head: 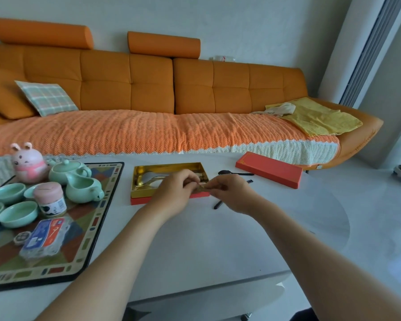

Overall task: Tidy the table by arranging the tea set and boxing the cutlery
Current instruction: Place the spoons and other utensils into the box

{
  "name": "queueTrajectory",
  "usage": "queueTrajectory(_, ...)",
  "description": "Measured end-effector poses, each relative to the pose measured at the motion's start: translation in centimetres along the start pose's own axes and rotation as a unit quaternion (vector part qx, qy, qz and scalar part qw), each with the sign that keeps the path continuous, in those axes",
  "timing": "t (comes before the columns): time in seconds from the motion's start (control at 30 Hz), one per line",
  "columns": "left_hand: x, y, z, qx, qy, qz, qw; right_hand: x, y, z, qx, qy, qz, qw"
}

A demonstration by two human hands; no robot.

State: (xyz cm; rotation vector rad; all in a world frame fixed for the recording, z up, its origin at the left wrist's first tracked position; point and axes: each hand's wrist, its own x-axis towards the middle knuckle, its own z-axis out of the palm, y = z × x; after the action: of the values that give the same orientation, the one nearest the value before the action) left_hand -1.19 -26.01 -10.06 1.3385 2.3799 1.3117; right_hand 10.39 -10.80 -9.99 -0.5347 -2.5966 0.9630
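Observation:
An open red cutlery box [138, 200] with a gold lining lies in the middle of the white table [195, 242], with silver pieces inside at its left. My left hand [175, 193] and my right hand [227, 193] meet over the box's right front corner and pinch a small gold piece [200, 188] between them. The box's red lid [269, 169] lies at the far right. A black spoon [234, 173] lies behind my right hand and a black handle [218, 205] pokes out under it. The pale green teapot [66, 170], pitcher [83, 187] and several cups [17, 214] stand on a patterned mat [97, 218].
A pink rabbit figure [28, 162], a pink-lidded jar [50, 199] and a blue and red packet [44, 237] also sit on or by the mat. An orange sofa [148, 89] runs behind the table. The table's front edge is near me.

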Motion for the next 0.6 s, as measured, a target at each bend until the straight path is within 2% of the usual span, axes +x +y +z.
queueTrajectory(0.17, 1.4, -2.7, -3.0, 0.008, 0.081, -0.022, 0.996, 2.7, -1.4, 1.5, -0.013, 0.062, -0.008, 0.998)
queueTrajectory(0.33, 2.3, -5.3, -4.5, 0.105, 0.106, -0.003, 0.989, 5.8, -2.6, 3.6, -0.09, 0.137, -0.009, 0.986)
queueTrajectory(0.47, 2.4, -6.5, -4.9, 0.197, 0.05, 0.015, 0.979, 7.6, -2.2, 5.2, -0.221, 0.137, -0.017, 0.966)
queueTrajectory(0.6, 2.5, -7.0, -4.5, 0.215, -0.029, 0.001, 0.976, 8.6, -2.5, 5.8, -0.252, 0.093, 0.027, 0.963)
